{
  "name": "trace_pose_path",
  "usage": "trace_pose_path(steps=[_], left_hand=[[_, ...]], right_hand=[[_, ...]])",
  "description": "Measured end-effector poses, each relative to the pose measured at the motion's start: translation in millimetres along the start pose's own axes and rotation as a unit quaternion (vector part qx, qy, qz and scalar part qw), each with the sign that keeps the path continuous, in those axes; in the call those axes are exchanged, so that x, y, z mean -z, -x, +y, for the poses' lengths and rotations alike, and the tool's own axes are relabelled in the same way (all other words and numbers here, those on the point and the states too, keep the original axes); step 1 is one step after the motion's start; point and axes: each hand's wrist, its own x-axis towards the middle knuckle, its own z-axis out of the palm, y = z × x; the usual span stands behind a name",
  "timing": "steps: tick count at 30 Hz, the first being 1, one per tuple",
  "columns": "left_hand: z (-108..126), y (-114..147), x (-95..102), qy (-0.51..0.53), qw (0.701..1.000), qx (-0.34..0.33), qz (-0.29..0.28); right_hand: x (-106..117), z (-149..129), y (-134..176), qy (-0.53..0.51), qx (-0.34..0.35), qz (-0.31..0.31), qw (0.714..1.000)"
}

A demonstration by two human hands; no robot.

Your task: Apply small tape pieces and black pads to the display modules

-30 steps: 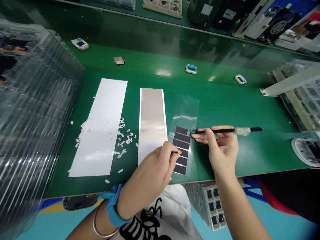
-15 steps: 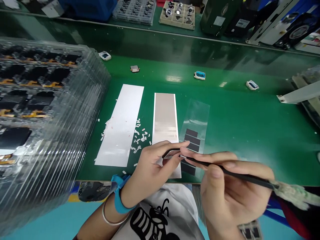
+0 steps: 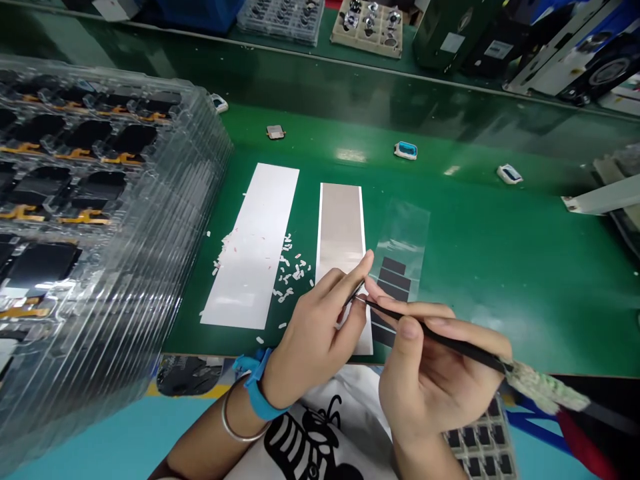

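Note:
My left hand (image 3: pixel 317 327) pinches a small flat piece with a dark edge (image 3: pixel 354 292) between thumb and fingers; the fingers cover most of it. A blue strap (image 3: pixel 260 387) and a silver bangle are on that wrist. In my right hand (image 3: pixel 435 373) is a pair of black tweezers (image 3: pixel 463 345), its rear end wrapped in pale greenish material. The tweezers' tip reaches the piece at my left fingertips; whether it grips anything there I cannot tell. Below both hands lie a beige sheet with white edges (image 3: pixel 342 220) and a clear film (image 3: pixel 407 230) bearing dark strips.
A tall stack of clear trays (image 3: pixel 165 220) with black screens stands at the left. A white sheet (image 3: pixel 253 247) lies beside scattered paper bits (image 3: pixel 295 270). Small watch-like cases, one with a blue face (image 3: pixel 405 150), sit farther back. A shelf holds a parts tray (image 3: pixel 367 33).
My left hand has turned the small piece, so it shows more edge-on. My right hand and the tweezers have shifted left along with it. The whole view has swung slightly.

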Motion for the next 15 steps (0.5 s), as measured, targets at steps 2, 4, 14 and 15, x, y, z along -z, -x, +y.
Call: trace_pose_path(steps=[2, 4, 14, 15], left_hand=[[-0.4, 0.0, 0.4, 0.006, 1.000, 0.001, -0.008], [-0.7, 0.1, 0.8, 0.016, 1.000, -0.002, -0.015], [-1.0, 0.9, 1.9, 0.046, 0.998, 0.007, -0.034], [-1.0, 0.9, 2.0, 0.047, 0.998, 0.007, -0.035]], right_hand=[[-0.8, 2.3, 0.0, 0.003, -0.003, 0.007, 1.000], [-1.7, 4.2, 0.1, 0.009, 0.001, 0.014, 1.000], [-3.8, 4.3, 0.5, 0.012, -0.020, 0.033, 0.999], [-3.9, 4.2, 0.6, 0.021, -0.022, 0.032, 0.999]])
